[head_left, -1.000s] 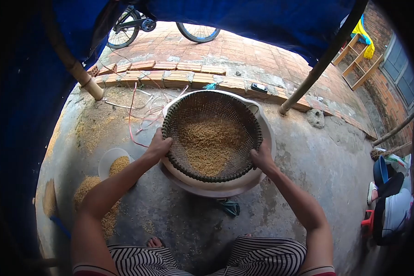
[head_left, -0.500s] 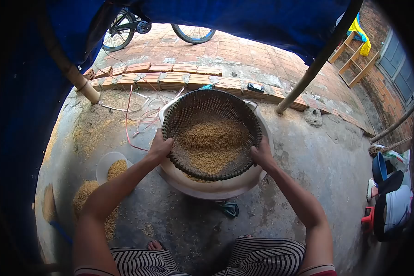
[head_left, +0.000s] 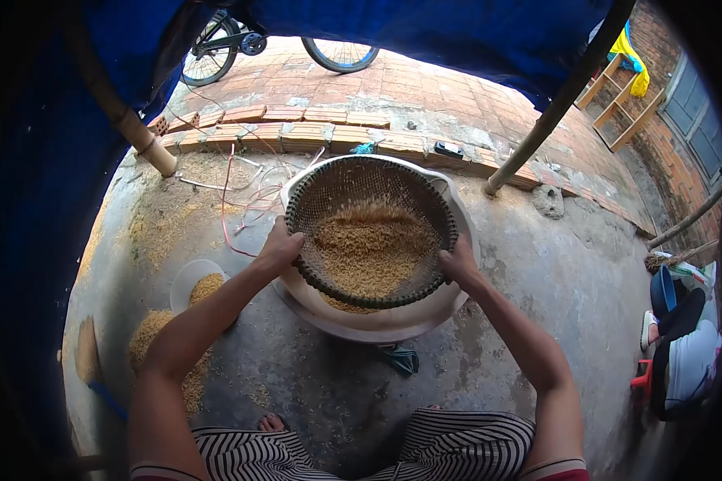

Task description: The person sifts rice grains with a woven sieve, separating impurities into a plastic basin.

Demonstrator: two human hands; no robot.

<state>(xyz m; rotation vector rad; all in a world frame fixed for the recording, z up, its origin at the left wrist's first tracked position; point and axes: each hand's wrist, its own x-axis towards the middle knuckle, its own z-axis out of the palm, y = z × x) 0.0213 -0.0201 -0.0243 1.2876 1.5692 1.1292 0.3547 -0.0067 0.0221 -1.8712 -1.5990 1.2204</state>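
A round woven sieve (head_left: 371, 302) with a dark rim holds a heap of golden grain (head_left: 373, 260), some of it blurred near the back. My left hand (head_left: 281, 246) is closed round the sieve's left rim, and my right hand (head_left: 458, 261) grips the rim on the right. Beneath the sieve stands a wide pale basin (head_left: 401, 325), partly hidden by it; a little grain shows inside near the front.
Left on the concrete floor are a grain pile (head_left: 148, 337) and a white bowl (head_left: 186, 276). Poles (head_left: 537, 132) hold up a blue tarp. Low bricks (head_left: 297, 136) run behind the basin. A red stool (head_left: 642, 381) and a person's foot (head_left: 652, 330) appear at right.
The grain in the sieve has shifted, with its blurred back part now higher toward the far rim. The sieve and both hands have moved very slightly.
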